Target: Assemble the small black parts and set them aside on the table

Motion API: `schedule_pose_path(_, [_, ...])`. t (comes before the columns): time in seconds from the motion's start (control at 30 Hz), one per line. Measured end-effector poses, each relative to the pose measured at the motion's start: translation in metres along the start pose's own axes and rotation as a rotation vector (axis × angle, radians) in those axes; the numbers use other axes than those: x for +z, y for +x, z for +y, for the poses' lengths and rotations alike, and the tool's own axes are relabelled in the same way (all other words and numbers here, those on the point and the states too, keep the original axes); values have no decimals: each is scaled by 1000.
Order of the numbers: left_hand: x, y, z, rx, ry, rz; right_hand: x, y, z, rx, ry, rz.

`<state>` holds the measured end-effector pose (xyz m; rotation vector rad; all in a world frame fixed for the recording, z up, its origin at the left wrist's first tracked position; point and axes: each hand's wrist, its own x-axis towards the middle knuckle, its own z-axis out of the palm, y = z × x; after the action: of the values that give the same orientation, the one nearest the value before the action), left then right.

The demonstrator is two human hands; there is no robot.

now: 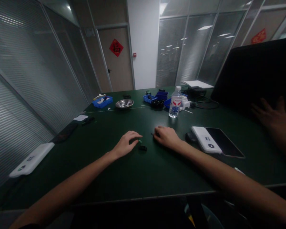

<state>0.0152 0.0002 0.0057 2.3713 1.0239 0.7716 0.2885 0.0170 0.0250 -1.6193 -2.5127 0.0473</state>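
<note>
Head view: the left hand [126, 144] holds thumb and forefinger parted about a small green piece [139, 141]; whether they grip it cannot be told. A black part [142, 148] lies on the table [124, 181] just nearer the body, long axis roughly crosswise, closer to this hand. The right hand [165, 136], fingers curled, appears to grasp a thin dark item [152, 134].

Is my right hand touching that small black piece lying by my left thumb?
Apart. The head view shows green tabletop between the right hand and the small black piece.
</note>
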Motion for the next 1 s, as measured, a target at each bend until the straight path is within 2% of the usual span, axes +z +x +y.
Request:
schedule_pose_path(0.1, [0,-6,18,57,32,-53,4,12,3,34,3,13])
schedule_pose_path(0.2, [-2,-7,24,75,19,-67,8,24,3,24,-27,10])
schedule_pose_path(0.3, [-10,-5,15,55,-9,-75,13,32,-1,29,-36,24])
schedule_pose_path(0.43, [-20,-2,1,69,-56,-145,18,34,-3,36,-48,47])
schedule_pose_path(0.73, [-23,-5,-6,103,47,-232,20,32,-1,40,-38,55])
schedule_pose_path(0.87, [-43,-16,-28,17,41,-212,18,30,-1,16,-25,56])
schedule_pose_path(1.0, [-88,-42,-78,-230,66,-84,19,29,1,16,-15,63])
